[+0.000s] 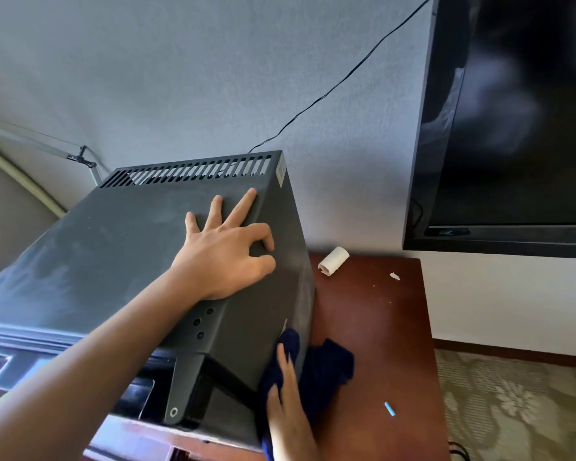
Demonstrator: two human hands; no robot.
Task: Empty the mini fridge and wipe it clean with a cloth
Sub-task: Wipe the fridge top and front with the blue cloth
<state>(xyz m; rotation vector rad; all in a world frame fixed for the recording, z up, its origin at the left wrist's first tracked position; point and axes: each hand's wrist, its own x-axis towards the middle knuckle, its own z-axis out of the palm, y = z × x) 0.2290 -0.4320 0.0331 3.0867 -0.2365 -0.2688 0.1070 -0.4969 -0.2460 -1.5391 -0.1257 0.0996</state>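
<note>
The mini fridge (140, 261) sits on the left part of the reddish-brown worktop (373, 327), its back vents close to the grey wall. The left hand (226, 247) lies flat on the fridge's top near the right edge, fingers spread wide and the thumb hooked over that edge. That looks like a bracing hold, meant to keep the box from sliding or rocking while its side is rubbed.

The right hand (288, 404) presses a dark blue cloth (313, 364) against the lower front part of the fridge's right side wall. Its fingers are straight and laid over the cloth, not curled round it; the loose end of the cloth bunches out onto the worktop just beside the fridge. So the step in hand is wiping the outside wall. Whether the inside has been emptied and cleaned cannot be told, since the door side at the bottom left is blurred and seen edge-on.

A small white roll (334, 261) lies on the worktop near the wall, with white crumbs (394, 276) and a short blue scrap (389, 408) further right. A black cord (330, 91) runs from behind the fridge up toward the dark television (519, 121) on the wall.
</note>
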